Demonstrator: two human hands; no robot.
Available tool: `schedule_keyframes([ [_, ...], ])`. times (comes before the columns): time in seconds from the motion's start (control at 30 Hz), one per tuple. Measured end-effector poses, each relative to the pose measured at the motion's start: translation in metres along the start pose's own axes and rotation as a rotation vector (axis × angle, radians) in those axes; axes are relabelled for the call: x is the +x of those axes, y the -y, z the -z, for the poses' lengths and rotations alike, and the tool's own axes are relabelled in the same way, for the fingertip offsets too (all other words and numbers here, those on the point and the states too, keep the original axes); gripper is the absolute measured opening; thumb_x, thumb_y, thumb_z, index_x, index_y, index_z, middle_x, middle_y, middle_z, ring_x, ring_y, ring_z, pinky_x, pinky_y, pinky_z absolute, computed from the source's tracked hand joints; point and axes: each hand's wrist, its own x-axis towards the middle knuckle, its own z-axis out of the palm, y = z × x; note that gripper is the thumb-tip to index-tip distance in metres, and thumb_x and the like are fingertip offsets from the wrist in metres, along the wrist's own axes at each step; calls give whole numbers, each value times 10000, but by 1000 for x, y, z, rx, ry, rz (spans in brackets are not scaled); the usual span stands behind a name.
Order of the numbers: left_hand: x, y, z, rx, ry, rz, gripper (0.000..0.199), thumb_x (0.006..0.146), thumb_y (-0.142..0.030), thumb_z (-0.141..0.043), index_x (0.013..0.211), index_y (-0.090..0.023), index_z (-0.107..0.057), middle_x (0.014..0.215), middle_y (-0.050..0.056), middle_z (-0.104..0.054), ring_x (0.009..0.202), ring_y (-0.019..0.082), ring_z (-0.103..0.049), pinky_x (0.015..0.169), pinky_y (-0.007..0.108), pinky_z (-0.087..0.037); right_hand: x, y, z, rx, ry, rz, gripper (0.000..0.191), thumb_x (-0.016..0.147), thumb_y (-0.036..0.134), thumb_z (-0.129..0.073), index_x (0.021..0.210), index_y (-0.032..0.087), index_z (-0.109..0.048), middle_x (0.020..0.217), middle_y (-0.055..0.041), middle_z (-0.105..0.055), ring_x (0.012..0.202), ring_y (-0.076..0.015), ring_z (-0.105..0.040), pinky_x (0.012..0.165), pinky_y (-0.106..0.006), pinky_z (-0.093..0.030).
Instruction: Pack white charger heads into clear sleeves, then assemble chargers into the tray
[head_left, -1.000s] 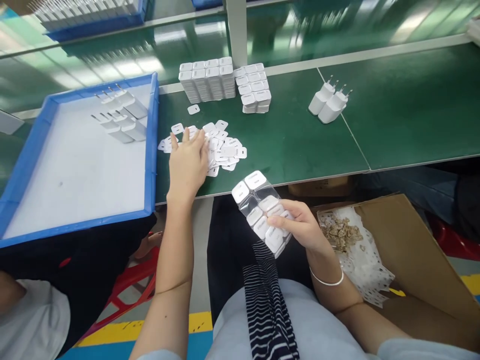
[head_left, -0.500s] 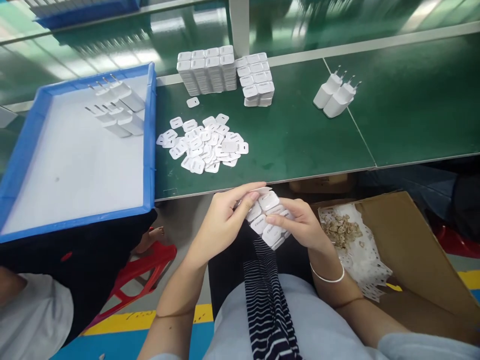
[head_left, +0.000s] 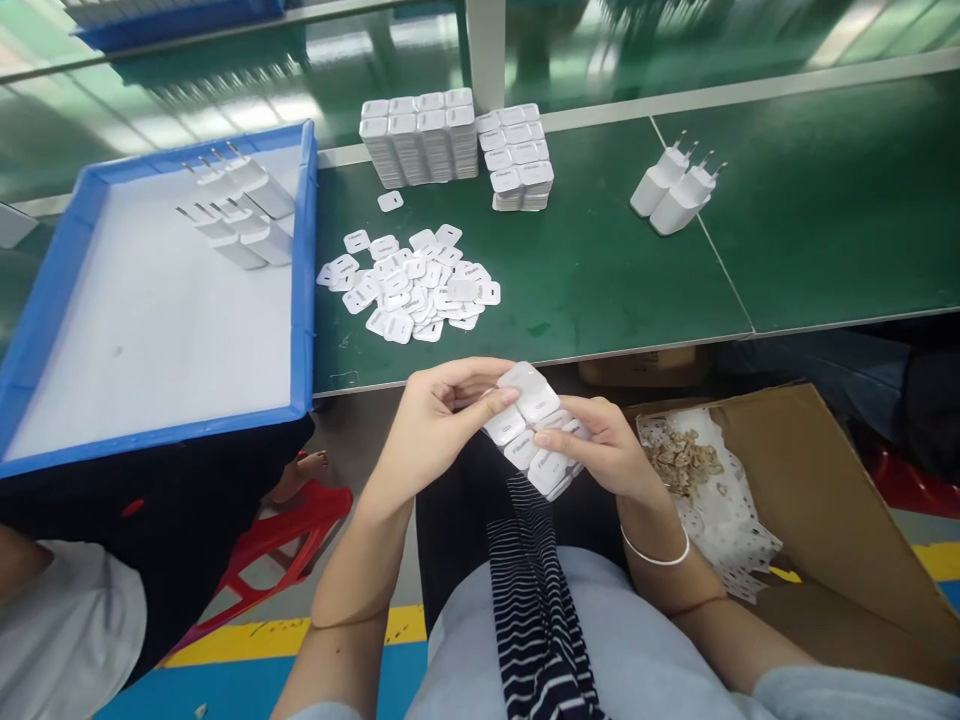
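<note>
A stack of white sheets of rounded-square plates (head_left: 550, 466), some with a small slot and grey print, is held over my lap. My right hand (head_left: 604, 446) is closed round its right side, thumb on top. At the stack's far left corner, my left hand (head_left: 442, 425) pinches a white plate (head_left: 522, 378) between thumb and fingers. That plate is tilted and partly overlaps its neighbour; whether it is still joined to the sheet I cannot tell. On the green bench beyond lies a pile of loose white plates (head_left: 420, 285).
Two stacks of plate sheets (head_left: 418, 145) (head_left: 517, 160) stand at the back. White plug adapters (head_left: 671, 190) stand to the right; several more are in a blue-rimmed tray (head_left: 301, 300) at left. A cardboard box (head_left: 795, 480) with scraps is lower right. A person sits at left near a red stool (head_left: 300, 530).
The plate under my left thumb was bent up nearly edge-on and now shows its face. My left hand has shifted slightly left; my right hand keeps its hold.
</note>
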Motion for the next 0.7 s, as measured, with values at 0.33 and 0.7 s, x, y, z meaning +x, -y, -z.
schedule_keyframes([
  [0.33, -15, 10, -6, 522, 62, -209, 222, 912, -161, -578, 1119, -211, -642, 1201, 53, -695, 1084, 178, -663, 945, 303, -535, 10, 1, -9, -84, -137, -57, 140, 873, 280, -654, 893, 147, -694, 670, 24, -615, 581, -89, -493, 552, -205, -385],
  [0.7, -12, 12, 9, -124, 56, 85, 239, 794, -188, -757, 1028, -234, -767, 1044, 37, -770, 952, 174, -733, 831, 229, -594, 11, -4, -5, 112, 63, -139, 167, 840, 291, -689, 910, 140, -709, 715, 3, -652, 593, -96, -540, 540, -200, -422],
])
